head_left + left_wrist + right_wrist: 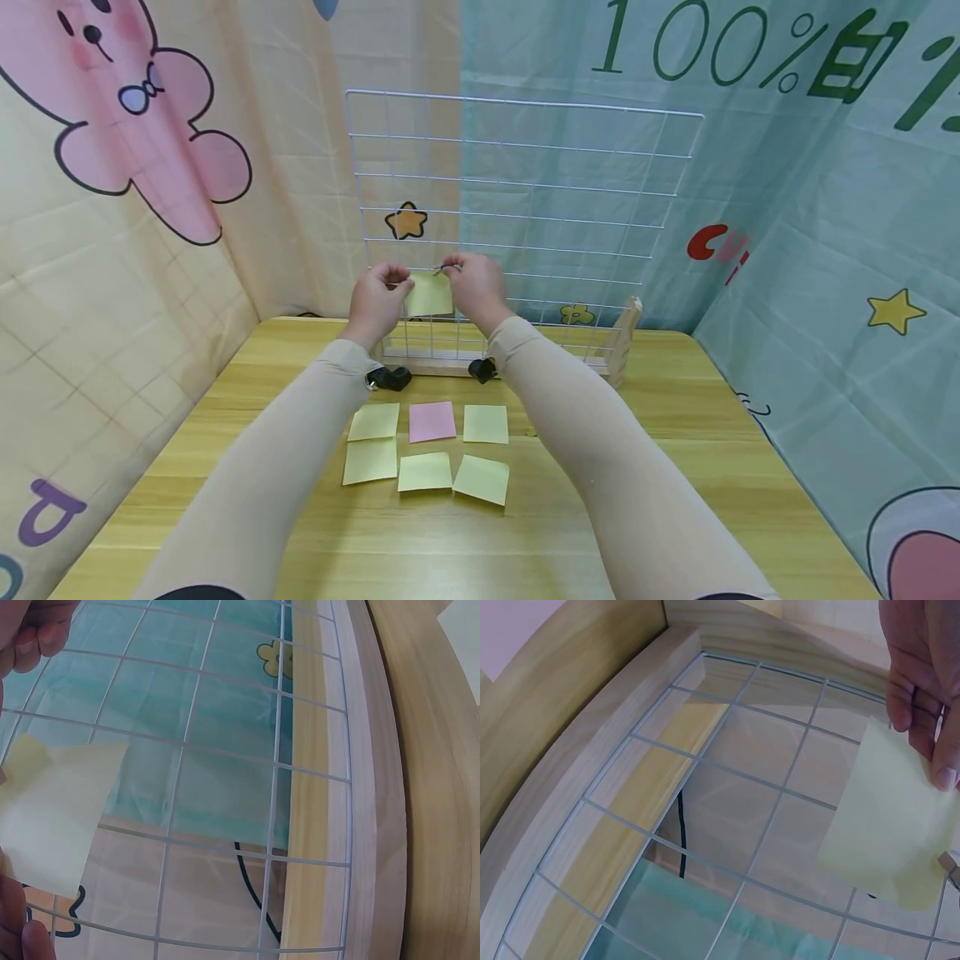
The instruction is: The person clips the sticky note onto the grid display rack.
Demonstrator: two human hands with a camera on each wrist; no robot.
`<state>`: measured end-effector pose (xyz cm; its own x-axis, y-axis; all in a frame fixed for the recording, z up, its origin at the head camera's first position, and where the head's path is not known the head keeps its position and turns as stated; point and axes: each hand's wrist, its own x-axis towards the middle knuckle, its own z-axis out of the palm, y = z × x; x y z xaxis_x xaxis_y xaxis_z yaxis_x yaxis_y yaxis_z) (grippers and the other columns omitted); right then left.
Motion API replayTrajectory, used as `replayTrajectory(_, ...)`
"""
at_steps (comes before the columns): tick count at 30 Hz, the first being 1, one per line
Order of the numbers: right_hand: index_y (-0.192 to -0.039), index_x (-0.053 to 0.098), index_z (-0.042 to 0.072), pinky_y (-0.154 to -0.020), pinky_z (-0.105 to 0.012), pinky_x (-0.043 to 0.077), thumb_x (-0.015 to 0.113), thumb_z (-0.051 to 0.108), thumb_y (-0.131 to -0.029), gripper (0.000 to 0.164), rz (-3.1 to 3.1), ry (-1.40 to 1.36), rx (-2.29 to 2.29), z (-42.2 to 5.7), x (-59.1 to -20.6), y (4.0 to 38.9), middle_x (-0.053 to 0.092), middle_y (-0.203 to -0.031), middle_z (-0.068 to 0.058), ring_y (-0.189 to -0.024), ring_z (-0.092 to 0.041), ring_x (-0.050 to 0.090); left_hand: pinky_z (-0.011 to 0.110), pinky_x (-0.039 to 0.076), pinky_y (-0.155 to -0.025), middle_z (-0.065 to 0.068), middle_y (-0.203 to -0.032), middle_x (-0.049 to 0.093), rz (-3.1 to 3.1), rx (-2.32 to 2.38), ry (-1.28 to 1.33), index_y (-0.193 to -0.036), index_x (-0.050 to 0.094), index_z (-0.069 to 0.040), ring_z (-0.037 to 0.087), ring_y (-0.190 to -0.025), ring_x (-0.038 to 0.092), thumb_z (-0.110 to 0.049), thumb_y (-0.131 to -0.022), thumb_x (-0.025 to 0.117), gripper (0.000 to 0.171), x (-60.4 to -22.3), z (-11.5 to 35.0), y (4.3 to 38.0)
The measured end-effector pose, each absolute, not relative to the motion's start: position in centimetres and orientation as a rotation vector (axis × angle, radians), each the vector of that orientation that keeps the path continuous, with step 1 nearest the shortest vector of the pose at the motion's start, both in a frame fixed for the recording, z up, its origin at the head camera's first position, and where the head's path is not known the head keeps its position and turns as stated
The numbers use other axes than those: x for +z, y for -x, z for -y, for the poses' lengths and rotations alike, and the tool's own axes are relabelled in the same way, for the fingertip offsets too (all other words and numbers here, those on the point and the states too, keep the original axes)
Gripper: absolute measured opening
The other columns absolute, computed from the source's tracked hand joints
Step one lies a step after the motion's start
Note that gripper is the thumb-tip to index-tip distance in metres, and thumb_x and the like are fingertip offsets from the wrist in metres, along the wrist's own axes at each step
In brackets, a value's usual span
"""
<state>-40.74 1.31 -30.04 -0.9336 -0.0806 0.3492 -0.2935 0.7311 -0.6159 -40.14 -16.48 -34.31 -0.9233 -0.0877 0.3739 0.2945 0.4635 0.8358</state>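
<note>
A pale yellow sticky note (431, 295) is held upright against the lower left of a white wire grid (525, 185). My left hand (377, 304) pinches the note's left edge between thumb and fingers. At its top right corner, my right hand (480, 290) pinches a small clip (949, 867), only partly in view in the right wrist view. In the left wrist view the note (56, 817) lies in front of the wires, with its upper edge slightly bent.
The grid stands in a wooden base (435, 366) with an upright end piece (621, 342). In front lie several yellow sticky notes (486, 424) and a pink one (432, 422) on the wooden table (660, 450). Printed curtains (810, 208) hang behind and beside it.
</note>
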Motion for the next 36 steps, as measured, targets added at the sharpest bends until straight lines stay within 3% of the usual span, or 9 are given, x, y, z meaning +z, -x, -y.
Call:
replayTrajectory(11, -0.122, 0.078, 0.018, -0.052, -0.022, 0.042, 0.061, 0.027, -0.108, 0.024, 2.679, -0.285, 1.017, -1.13, -29.80, 40.49, 0.079, -0.119, 0.001, -0.071, -0.015, 0.062, 0.040, 0.053, -0.093, 0.013, -0.121, 0.070, 2.337, -1.436, 0.169, -0.118, 0.067, -0.006, 0.030, -0.110, 0.064, -0.018, -0.106, 0.065, 0.018, -34.66, 16.53, 40.11)
replayTrajectory(17, -0.122, 0.078, 0.017, -0.054, -0.021, 0.045, 0.061, 0.026, -0.109, 0.024, 2.672, -0.280, 1.054, -0.95, -29.88, 40.42, 0.078, -0.120, 0.001, -0.081, -0.015, 0.065, 0.042, 0.053, -0.092, 0.014, -0.120, 0.071, 2.327, -1.422, 0.169, -0.116, 0.068, -0.006, 0.030, -0.110, 0.064, -0.018, -0.105, 0.066, 0.017, -34.75, 16.48, 40.05)
replayTrajectory(26, -0.122, 0.078, 0.018, -0.048, -0.023, 0.043, 0.060, 0.026, -0.109, 0.024, 2.678, -0.282, 1.039, -0.97, -30.00, 40.64, 0.079, -0.119, 0.000, -0.060, -0.014, 0.059, 0.039, 0.053, -0.087, 0.013, -0.117, 0.072, 2.321, -1.404, 0.157, -0.115, 0.069, -0.007, 0.030, -0.108, 0.066, -0.018, -0.105, 0.066, 0.015, -34.89, 16.27, 39.97)
replayTrajectory(36, -0.123, 0.078, 0.018, -0.051, -0.023, 0.044, 0.060, 0.025, -0.109, 0.024, 2.676, -0.295, 0.985, -0.88, -29.90, 40.90, 0.078, -0.120, 0.001, -0.068, -0.014, 0.063, 0.036, 0.052, -0.083, 0.013, -0.116, 0.072, 2.322, -1.410, 0.149, -0.117, 0.069, -0.006, 0.029, -0.106, 0.066, -0.019, -0.106, 0.065, 0.017, -34.77, 16.20, 39.89)
